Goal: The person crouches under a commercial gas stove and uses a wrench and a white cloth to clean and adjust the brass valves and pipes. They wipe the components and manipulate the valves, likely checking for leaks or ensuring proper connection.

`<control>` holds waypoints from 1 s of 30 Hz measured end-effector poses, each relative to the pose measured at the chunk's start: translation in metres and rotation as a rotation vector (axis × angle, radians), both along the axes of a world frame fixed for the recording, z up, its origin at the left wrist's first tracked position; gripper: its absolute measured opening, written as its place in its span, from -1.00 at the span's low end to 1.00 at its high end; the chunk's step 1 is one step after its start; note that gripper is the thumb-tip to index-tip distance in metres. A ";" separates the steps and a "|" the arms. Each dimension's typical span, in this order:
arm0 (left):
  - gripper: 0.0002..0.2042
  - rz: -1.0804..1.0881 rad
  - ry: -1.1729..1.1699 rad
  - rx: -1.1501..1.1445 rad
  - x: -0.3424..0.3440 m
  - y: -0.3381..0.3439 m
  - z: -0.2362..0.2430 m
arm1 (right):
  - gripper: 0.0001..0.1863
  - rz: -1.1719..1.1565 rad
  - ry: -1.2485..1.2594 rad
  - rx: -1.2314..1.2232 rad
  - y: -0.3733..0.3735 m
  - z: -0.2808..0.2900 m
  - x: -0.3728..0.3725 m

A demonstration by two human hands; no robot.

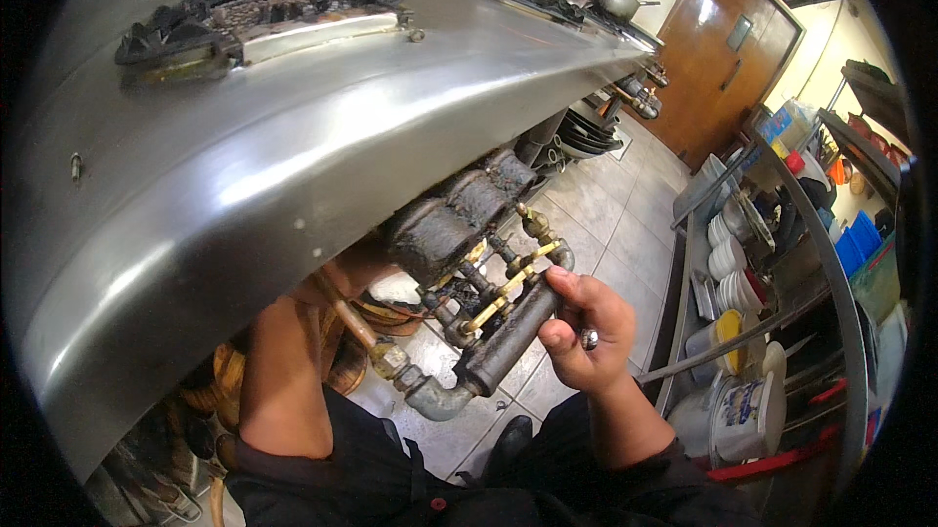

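Note:
Below the steel stove front hangs a gas manifold (507,333): a dark pipe with yellow-brass valves (489,314), elbow fittings (435,397) and a copper-coloured side pipe (359,327), under blackened burner parts (430,234). My right hand (586,337) is closed round a small silver metal piece (589,339), only partly visible, with fingertips against the dark pipe's upper right end. My left hand reaches under the stove's edge behind the side pipe; its forearm (283,380) shows, but its fingers are hidden.
The steel stove top (274,117) fills the upper left, with grates (259,14) and a kettle (618,1). A metal rack (821,263) with bowls and containers lines the right. Stacked pans (586,131) sit beneath the stove; a wooden door (703,58) stands beyond the tiled floor (616,214).

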State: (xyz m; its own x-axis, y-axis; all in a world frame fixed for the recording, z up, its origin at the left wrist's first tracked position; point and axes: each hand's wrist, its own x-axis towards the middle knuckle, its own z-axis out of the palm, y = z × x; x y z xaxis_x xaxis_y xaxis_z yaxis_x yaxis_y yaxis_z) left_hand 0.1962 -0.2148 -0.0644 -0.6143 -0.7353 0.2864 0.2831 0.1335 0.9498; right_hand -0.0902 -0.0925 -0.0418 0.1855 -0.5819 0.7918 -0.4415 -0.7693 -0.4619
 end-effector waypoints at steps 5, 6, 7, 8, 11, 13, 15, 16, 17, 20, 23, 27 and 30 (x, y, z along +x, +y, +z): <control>-0.59 0.023 0.028 0.009 -0.004 -0.001 0.003 | -0.52 -0.049 0.064 0.041 0.007 0.011 0.000; -0.59 0.032 0.037 0.011 -0.002 -0.001 0.003 | -0.52 -0.049 0.078 0.032 0.006 0.014 0.002; -0.59 0.046 0.051 0.017 -0.002 0.000 0.002 | -0.52 -0.049 0.092 0.022 0.005 0.016 0.004; -0.59 0.055 0.063 0.022 -0.003 0.001 0.002 | -0.51 -0.050 0.103 0.017 0.004 0.018 0.004; -0.58 0.096 0.100 0.044 -0.008 0.005 -0.002 | -0.50 -0.049 0.118 0.005 0.002 0.021 0.002; -0.57 0.119 0.131 0.061 -0.014 0.008 -0.005 | -0.50 -0.049 0.101 -0.001 0.002 0.020 0.000; -0.57 0.140 0.163 0.071 -0.016 0.012 -0.007 | -0.50 -0.049 0.097 0.008 0.003 0.020 -0.002; -0.56 0.150 0.183 0.072 -0.018 0.015 -0.007 | -0.51 -0.045 0.095 0.012 0.003 0.020 -0.002; -0.56 0.158 0.200 0.076 -0.020 0.017 -0.008 | -0.51 -0.046 0.104 0.013 0.003 0.020 -0.002; -0.55 0.213 0.240 0.080 -0.012 0.029 -0.003 | -0.51 -0.013 0.119 0.001 0.002 0.025 0.003; -0.55 0.236 0.279 0.090 -0.014 0.035 -0.005 | -0.51 -0.022 0.150 -0.016 0.003 0.027 0.002; -0.53 0.240 0.307 0.097 -0.022 0.040 -0.009 | -0.52 -0.064 0.178 -0.009 0.006 0.026 -0.004; -0.53 0.261 0.337 0.097 -0.017 0.050 -0.002 | -0.53 -0.057 0.171 -0.016 0.006 0.030 -0.003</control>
